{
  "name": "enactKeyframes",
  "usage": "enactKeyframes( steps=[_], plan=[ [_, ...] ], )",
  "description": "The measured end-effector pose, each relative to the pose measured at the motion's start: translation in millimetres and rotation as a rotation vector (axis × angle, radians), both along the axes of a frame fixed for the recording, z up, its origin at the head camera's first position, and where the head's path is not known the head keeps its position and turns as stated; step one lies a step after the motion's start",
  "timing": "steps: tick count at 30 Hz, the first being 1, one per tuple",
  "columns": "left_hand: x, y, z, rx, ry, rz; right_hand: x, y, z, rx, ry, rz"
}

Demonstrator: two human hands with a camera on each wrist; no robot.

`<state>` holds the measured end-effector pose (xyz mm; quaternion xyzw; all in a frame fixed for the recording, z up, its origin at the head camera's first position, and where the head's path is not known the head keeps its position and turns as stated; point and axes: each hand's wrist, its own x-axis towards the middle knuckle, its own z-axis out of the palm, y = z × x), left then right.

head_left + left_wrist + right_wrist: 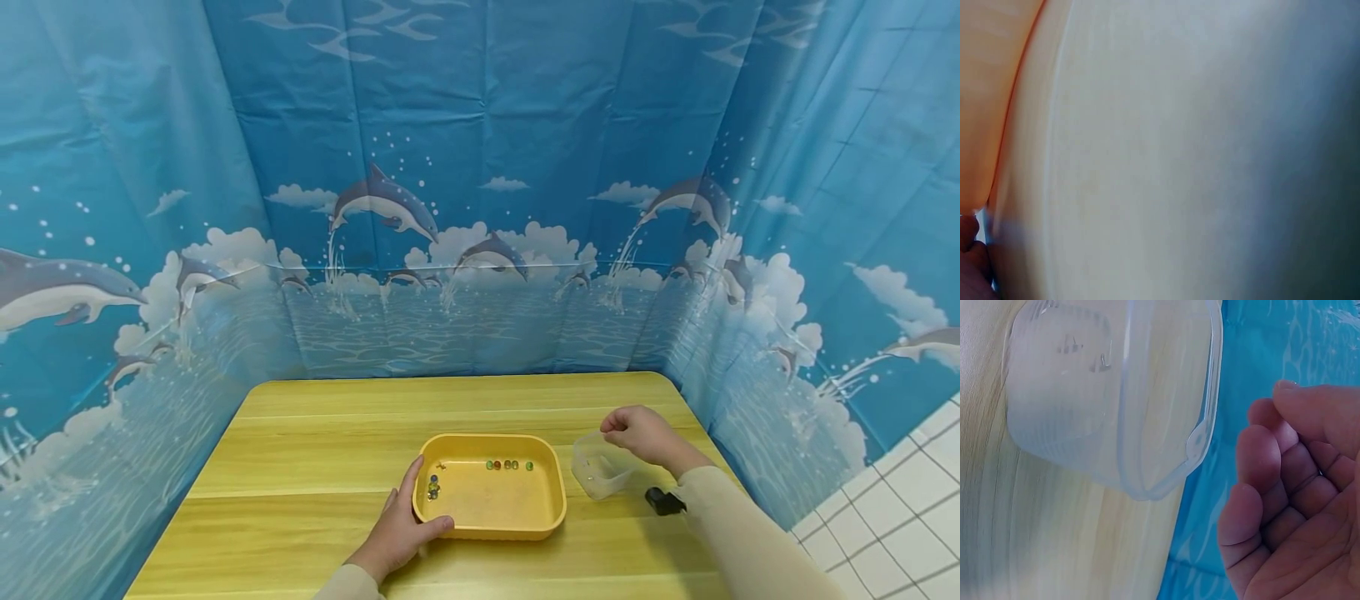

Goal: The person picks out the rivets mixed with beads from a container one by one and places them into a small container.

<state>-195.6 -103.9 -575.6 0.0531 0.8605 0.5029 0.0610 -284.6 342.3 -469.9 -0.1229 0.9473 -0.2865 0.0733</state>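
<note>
A yellow plastic tray (495, 504) lies on the table. My left hand (397, 529) grips its left side, thumb on the front rim and fingers along the outer wall. Inside are a row of glass marbles (514, 465) along the back, several more marbles (433, 487) at the left, and tiny metallic bits (441, 467) in the back left corner. Right of the tray stands a clear plastic container (1063, 400) with a few small metal pieces (1102, 362) inside. Over its opening hovers my right hand (645, 433), fingers curled and thumb against the index finger; anything between them is hidden.
The wooden table (315, 467) has rounded back corners. A blue dolphin-print curtain (480, 325) hangs behind it and along both sides. By the right cuff is a small black object (663, 502). White tiles (885, 525) show at the far right.
</note>
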Motion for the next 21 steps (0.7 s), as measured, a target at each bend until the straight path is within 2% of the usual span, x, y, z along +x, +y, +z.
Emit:
enactKeyframes(
  steps=[12,21],
  plan=[
    [-2.2,-2.0,-4.0,-0.007,0.000,0.006,0.1,3.0,-1.3,-0.032,-0.049,-0.019],
    [-3.0,-1.5,0.3,0.001,-0.009,0.005,-0.1,2.8,0.8,-0.037,-0.055,-0.030]
  ],
)
